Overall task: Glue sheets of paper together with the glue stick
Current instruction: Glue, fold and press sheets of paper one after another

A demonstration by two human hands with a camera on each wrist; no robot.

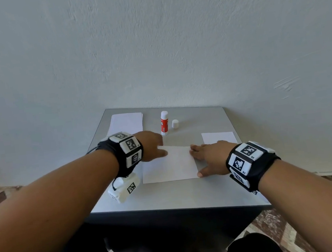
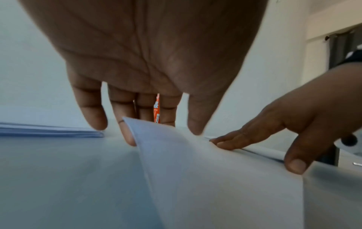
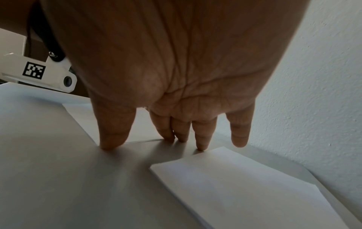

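A white sheet lies mid-table on the grey table, with a second edge showing under it at its right side. My left hand holds its far-left corner between thumb and straight fingers. That corner curls up off the table in the left wrist view, on the sheet. My right hand lies flat, its thumb and fingertips pressing the sheet's right edge. Behind my left hand, the red-and-white glue stick stands upright, its white cap beside it. A strip of the glue stick shows between my left fingers.
A stack of white paper lies at the back left and another paper stack at the right, close to my right hand. A white wall runs behind the table. The table's front edge is near my forearms.
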